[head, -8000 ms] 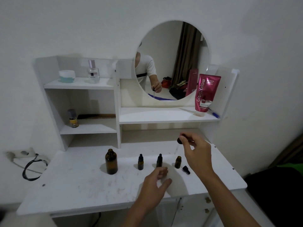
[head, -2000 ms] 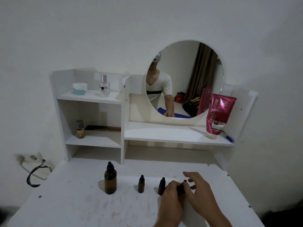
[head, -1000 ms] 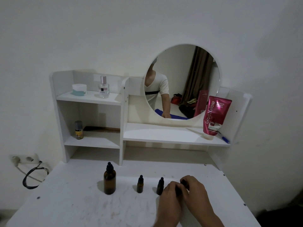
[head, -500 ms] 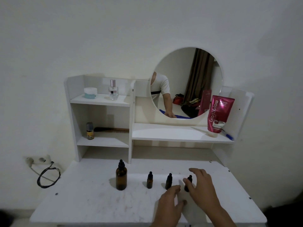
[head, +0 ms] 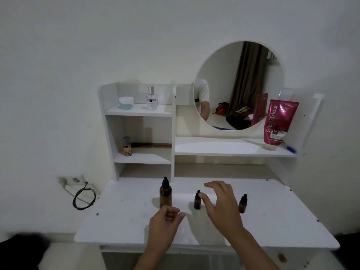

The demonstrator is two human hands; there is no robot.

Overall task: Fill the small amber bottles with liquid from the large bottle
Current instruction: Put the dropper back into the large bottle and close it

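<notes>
The large amber bottle [head: 165,195] stands capped with a black dropper on the white table [head: 272,217]. A small amber bottle [head: 197,201] with a black dropper cap stands to its right, and another small capped one [head: 242,204] stands further right. A middle small bottle is hidden behind my right hand [head: 222,205], which hovers with spread fingers over the row and holds nothing. My left hand [head: 165,223] hangs lower, in front of the large bottle, its fingers loosely curled and empty.
A white shelf unit [head: 140,114] with a round mirror [head: 237,84] stands at the table's back. It carries a perfume bottle [head: 152,98], a jar [head: 126,103], a little yellow bottle [head: 127,146] and a pink tube [head: 278,123]. A cable loop [head: 83,197] hangs at the left.
Both hands have let go of the right small bottle, which now stands capped. My right hand has moved left over the row, and my left hand has drawn back toward the large bottle.
</notes>
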